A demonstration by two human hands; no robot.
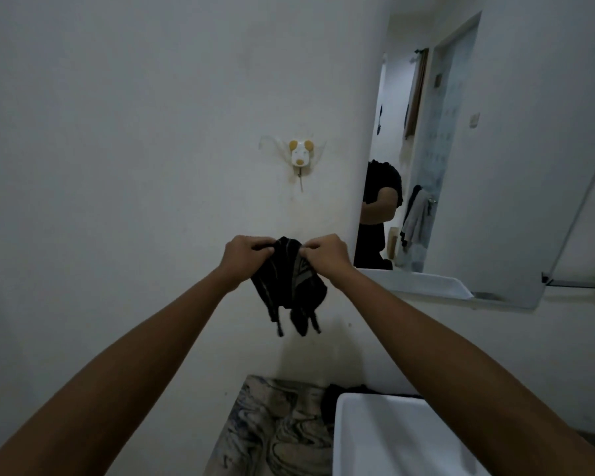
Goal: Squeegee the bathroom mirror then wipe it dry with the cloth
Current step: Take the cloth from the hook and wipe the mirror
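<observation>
A black cloth (289, 283) with grey stripes is being shown against a white wall (134, 132); a white hook (301, 156) with tan ears and a marbled grey countertop (275, 427) are being seen.

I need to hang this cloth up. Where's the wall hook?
The animal-face hook is on the white wall directly above the dark cloth, left of the mirror.

both hands up at white wall: left hand (246, 250) and right hand (325, 252) pinch top edge of dark cloth (289, 286) (bunched, hanging free); animal-shaped hook (301, 156) above; mirror (461, 166) right; white sink (392, 438) below
</observation>
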